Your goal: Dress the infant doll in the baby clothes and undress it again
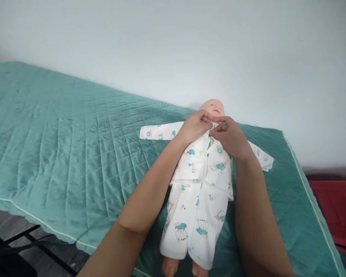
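Observation:
A baby doll (212, 105) lies on its back on a green quilted cover, its head toward the wall. It wears a white printed jacket (190, 163) and matching trousers (202, 223). Near the doll's neck, my left hand (196, 125) pinches the left side of the jacket's collar. My right hand (229, 134) grips the other side of the front opening, close beside it. Lower on the chest a button (204, 154) shows. Both sleeves stretch out sideways, and the doll's bare feet (170, 265) stick out of the trouser legs.
The green quilted cover (75, 146) spreads far to the left and ends at a piped edge on the right. A pale wall (150, 46) rises behind it. A red object (331, 207) is at the lower right; dark metal bars (49, 252) show at lower left.

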### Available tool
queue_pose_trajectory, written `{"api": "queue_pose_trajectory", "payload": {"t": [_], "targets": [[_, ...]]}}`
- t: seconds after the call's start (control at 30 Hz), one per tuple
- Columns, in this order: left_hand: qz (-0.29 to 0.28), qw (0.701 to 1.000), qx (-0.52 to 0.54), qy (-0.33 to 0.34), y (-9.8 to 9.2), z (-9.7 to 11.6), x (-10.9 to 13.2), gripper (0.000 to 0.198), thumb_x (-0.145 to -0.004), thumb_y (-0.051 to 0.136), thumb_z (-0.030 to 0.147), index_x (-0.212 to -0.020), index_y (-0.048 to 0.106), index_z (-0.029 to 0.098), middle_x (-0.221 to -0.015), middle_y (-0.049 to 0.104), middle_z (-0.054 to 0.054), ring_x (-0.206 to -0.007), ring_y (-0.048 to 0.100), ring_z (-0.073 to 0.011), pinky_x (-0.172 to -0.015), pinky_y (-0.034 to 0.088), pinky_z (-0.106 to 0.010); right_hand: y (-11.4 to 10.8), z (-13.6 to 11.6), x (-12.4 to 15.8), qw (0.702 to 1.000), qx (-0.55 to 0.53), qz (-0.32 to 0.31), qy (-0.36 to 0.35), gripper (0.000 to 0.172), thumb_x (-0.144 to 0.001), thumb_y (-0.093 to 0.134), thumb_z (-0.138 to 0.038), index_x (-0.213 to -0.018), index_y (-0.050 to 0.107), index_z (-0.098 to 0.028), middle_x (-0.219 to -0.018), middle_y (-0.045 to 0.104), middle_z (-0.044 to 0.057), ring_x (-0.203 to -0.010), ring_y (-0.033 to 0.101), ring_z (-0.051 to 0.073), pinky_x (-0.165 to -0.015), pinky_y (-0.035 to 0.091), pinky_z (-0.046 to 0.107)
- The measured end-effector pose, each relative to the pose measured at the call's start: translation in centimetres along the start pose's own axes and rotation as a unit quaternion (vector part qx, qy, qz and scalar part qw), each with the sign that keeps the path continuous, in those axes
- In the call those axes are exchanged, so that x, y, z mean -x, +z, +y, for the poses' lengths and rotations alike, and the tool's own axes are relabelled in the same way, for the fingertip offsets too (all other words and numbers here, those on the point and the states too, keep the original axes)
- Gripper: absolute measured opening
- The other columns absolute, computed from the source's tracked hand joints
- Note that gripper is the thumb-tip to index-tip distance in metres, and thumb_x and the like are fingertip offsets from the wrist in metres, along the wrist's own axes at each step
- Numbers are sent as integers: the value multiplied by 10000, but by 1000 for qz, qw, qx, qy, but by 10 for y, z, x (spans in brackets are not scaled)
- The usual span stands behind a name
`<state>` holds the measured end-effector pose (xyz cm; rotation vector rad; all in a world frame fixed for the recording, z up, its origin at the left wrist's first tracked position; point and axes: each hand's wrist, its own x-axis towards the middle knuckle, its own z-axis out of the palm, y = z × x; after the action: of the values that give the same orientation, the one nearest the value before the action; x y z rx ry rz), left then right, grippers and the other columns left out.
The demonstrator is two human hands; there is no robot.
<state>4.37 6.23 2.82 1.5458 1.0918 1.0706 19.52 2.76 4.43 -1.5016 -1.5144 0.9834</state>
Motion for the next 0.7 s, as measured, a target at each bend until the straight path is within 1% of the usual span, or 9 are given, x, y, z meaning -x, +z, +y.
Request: {"api": "queue_pose_trajectory", "payload": {"t": [0.07,0.13,0.23,0.3,0.37,0.47,0.6,0.7], "targets": [[5,999,-29,15,0,0,0,228,-757,595,107,-953,691,172,-970,700,-29,-879,630,-146,-810,472,-280,-1,0,0,1000,-1,1,1,397,-702,743,-244,-1073,605,-215,-685,611,-58,-543,492,98,-519,346,251],[7,998,-48,27,-1,-1,0,242,-767,583,111,-963,708,175,-911,675,-12,-829,601,-135,-781,454,-272,-1,1,0,1000,-3,4,0,399,-698,748,-252,-1070,609,-215,-692,616,-56,-549,497,100,-530,357,256],[4,997,-58,43,-1,-4,-1,262,-774,565,101,-972,716,183,-826,633,9,-770,569,-124,-730,428,-258,-1,2,-1,1000,-7,7,3,407,-692,757,-263,-1069,612,-215,-691,619,-54,-555,505,104,-540,368,261],[4,996,-61,59,0,-6,-2,256,-779,561,95,-963,714,187,-828,643,11,-759,567,-122,-727,428,-257,-1,2,-1,1000,-11,7,6,409,-690,759,-264,-1069,613,-215,-686,620,-55,-553,505,104,-541,370,262],[3,995,-63,78,0,-9,-3,232,-789,552,87,-927,710,187,-879,684,5,-788,589,-125,-766,445,-263,-1,2,-1,1000,-14,7,5,413,-692,763,-266,-1075,617,-214,-688,626,-55,-551,502,101,-541,371,260],[4,993,-77,92,0,-10,-3,220,-818,531,83,-879,716,184,-967,737,-13,-886,635,-142,-860,466,-280,-2,0,1,1000,-19,7,4,422,-695,771,-273,-1085,623,-208,-689,635,-55,-544,495,97,-538,370,257],[17,989,-122,83,-1,-3,0,246,-852,523,87,-889,747,182,-1054,756,-37,-967,661,-162,-928,478,-296,-1,0,1,999,-36,11,7,425,-687,782,-273,-1075,624,-200,-674,637,-54,-539,491,97,-530,366,251],[23,985,-150,78,-1,2,3,272,-855,531,77,-923,771,185,-1073,757,-43,-978,670,-168,-950,486,-301,-3,4,0,998,-53,14,-6,387,-709,783,-333,-1044,635,-207,-685,646,-44,-542,491,95,-522,363,244]]}}
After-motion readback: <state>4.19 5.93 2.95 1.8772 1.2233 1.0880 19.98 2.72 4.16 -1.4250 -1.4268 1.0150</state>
